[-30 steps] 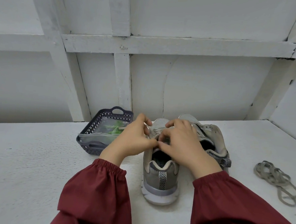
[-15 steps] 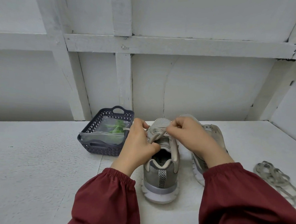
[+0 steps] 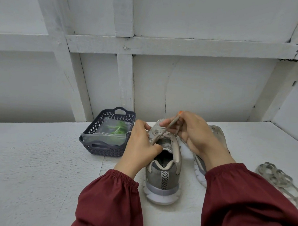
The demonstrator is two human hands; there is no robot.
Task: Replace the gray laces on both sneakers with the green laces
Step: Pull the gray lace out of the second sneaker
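A grey sneaker (image 3: 163,180) stands heel toward me on the white table. My right hand (image 3: 194,133) pinches its gray lace (image 3: 162,133) and holds it taut, up and to the right of the eyelets. My left hand (image 3: 141,143) grips the sneaker's left side at the tongue, fingers curled round the upper. The second sneaker (image 3: 213,134) lies to the right, mostly hidden behind my right hand and sleeve. Green laces (image 3: 118,128) sit in a clear bag inside the dark basket (image 3: 106,149).
A loose gray lace (image 3: 277,176) lies in a heap on the table at the right. The basket stands left of the sneakers near the white panelled wall (image 3: 198,89). The table (image 3: 36,167) stretches away on the left.
My right hand has risen and moved right, drawing the gray lace out of the sneaker. My left hand has slid to the shoe's left side and holds it there.
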